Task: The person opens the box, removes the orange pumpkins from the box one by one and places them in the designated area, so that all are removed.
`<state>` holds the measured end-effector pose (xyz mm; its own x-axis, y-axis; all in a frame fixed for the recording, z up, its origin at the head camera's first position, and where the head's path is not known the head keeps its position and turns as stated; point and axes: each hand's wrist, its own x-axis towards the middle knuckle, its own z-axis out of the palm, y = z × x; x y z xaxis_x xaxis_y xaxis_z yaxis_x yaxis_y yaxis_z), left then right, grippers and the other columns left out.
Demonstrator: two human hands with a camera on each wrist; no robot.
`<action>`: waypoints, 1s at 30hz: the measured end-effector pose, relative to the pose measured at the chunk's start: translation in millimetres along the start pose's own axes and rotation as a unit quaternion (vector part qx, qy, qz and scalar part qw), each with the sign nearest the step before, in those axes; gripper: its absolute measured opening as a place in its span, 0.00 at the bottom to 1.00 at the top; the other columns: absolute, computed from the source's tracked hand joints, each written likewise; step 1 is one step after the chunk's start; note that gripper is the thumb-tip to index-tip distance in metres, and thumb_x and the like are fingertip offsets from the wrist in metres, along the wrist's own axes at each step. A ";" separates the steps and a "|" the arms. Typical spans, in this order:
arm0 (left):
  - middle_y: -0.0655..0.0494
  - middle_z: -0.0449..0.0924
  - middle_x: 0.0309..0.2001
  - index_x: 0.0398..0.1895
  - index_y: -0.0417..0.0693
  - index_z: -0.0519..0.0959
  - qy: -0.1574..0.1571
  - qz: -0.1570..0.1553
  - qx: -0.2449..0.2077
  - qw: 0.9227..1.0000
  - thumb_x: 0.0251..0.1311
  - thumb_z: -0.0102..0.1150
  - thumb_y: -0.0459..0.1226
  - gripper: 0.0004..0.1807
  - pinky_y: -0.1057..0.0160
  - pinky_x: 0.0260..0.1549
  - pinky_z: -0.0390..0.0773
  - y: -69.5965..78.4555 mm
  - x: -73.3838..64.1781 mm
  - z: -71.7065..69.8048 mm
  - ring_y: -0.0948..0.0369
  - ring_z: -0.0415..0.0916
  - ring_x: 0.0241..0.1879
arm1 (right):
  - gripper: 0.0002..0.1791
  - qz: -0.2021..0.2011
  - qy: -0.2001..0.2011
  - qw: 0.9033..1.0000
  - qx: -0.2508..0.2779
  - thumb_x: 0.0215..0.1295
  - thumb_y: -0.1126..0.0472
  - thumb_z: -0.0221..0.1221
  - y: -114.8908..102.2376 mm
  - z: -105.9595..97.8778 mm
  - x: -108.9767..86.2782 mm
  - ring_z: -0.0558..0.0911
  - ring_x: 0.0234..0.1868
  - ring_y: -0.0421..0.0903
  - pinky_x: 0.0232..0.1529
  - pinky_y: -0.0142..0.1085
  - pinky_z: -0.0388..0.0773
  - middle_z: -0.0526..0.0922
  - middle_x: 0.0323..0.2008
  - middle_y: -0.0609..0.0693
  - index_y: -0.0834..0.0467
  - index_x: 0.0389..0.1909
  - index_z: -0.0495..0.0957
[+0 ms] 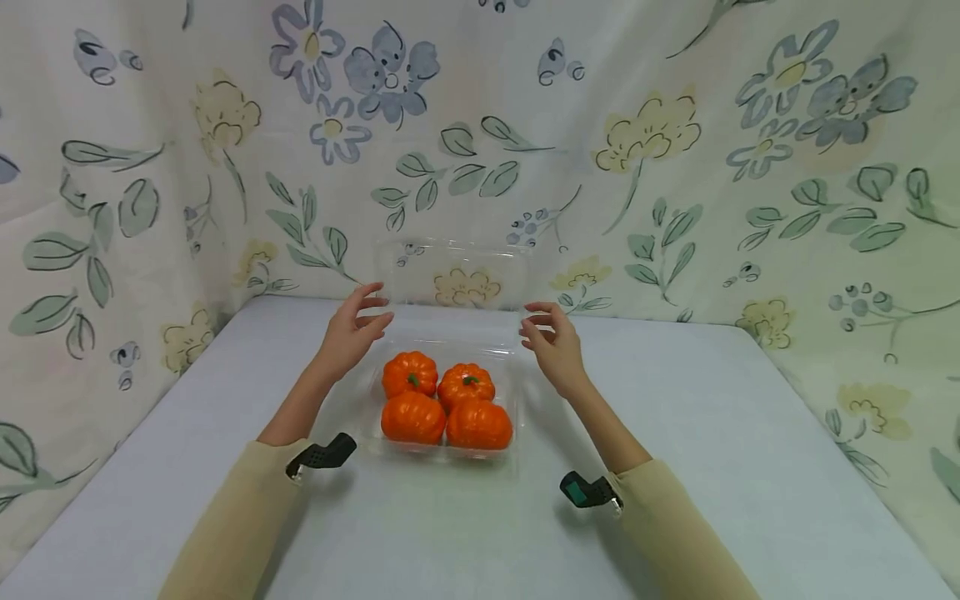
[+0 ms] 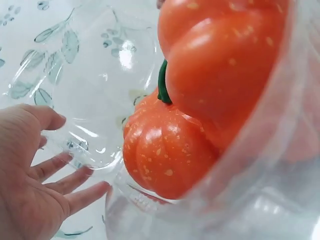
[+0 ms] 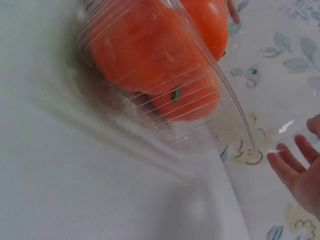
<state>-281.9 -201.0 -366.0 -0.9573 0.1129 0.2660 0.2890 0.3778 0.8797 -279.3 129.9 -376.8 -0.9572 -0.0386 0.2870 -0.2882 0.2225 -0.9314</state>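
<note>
"Floral cloth (image 1: 480,108) hangs behind a white desk (image 1: 690,433). Where are the pumpkins?"

"Four orange pumpkins (image 1: 480,425) sit in the clear tray (image 1: 442,452) on the desk, two behind two. Its clear lid (image 1: 457,271) stands raised at the back, apparently joined along that edge."

"And the hands?"

"Left hand (image 1: 352,333) is at the lid's left side, fingers spread and loose. Right hand (image 1: 557,346) is at the other side, fingers slightly bent. Neither is clenched or grasping. Whether a fingertip touches the plastic, I can't tell."

"So how would you handle that lid well?"

"Lightly, and evenly from both sides. Thin plastic like that probably twists if one corner leads, so I'd match the hands in height and pace, and support the edges rather than squeeze."

"Any snag?"

"Pumpkin tops might catch it if they sit above the rim. I'd check that they're settled, and avoid tugging at the back edge, since the light tray could slide."
</note>
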 end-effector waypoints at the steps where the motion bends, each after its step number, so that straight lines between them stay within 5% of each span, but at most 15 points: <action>1: 0.32 0.68 0.72 0.84 0.44 0.55 -0.006 -0.006 -0.012 1.000 0.79 0.54 0.35 0.35 0.45 0.61 0.79 -2.9 -0.1 -0.8 0.34 0.75 0.67 | 0.20 0.005 -0.003 1.000 0.005 0.81 0.65 0.55 0.6 0.7 0.5 0.82 0.58 0.70 0.57 0.44 0.85 0.78 0.57 0.67 0.63 0.69 0.71; 13: 0.32 0.50 0.82 0.83 0.30 0.49 -0.102 -0.070 -0.104 0.987 0.81 0.49 0.33 0.35 0.56 0.67 0.70 -11.4 -6.1 -10.0 0.37 0.57 0.79 | 0.31 0.058 -0.056 0.997 0.007 0.83 0.64 0.52 6.7 3.7 1.0 0.76 0.68 0.69 0.66 0.50 0.77 0.69 0.72 0.71 0.69 0.80 0.59; 22: 0.32 0.40 0.84 0.83 0.27 0.44 -0.160 -0.104 -0.113 0.975 0.82 0.48 0.37 0.38 0.44 0.77 0.54 -24.0 -12.1 -13.5 0.39 0.46 0.83 | 0.30 0.115 -0.096 0.989 -0.006 0.84 0.58 0.51 9.8 7.1 -7.1 0.73 0.74 0.63 0.69 0.51 0.74 0.64 0.77 0.67 0.70 0.78 0.61; 30: 0.33 0.38 0.84 0.83 0.28 0.42 -0.179 -0.127 -0.105 0.970 0.82 0.47 0.39 0.39 0.41 0.78 0.51 -32.1 -16.2 -10.9 0.39 0.43 0.83 | 0.32 0.141 -0.115 0.983 -0.017 0.84 0.57 0.50 12.4 7.9 -14.5 0.71 0.75 0.62 0.70 0.50 0.72 0.64 0.78 0.67 0.70 0.79 0.59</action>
<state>-275.7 -225.0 -394.3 -0.9260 0.3666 -0.0900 0.0023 0.2439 0.9698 -269.2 125.6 -394.3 -0.9810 -0.1890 -0.0434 -0.0131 0.2878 -0.9576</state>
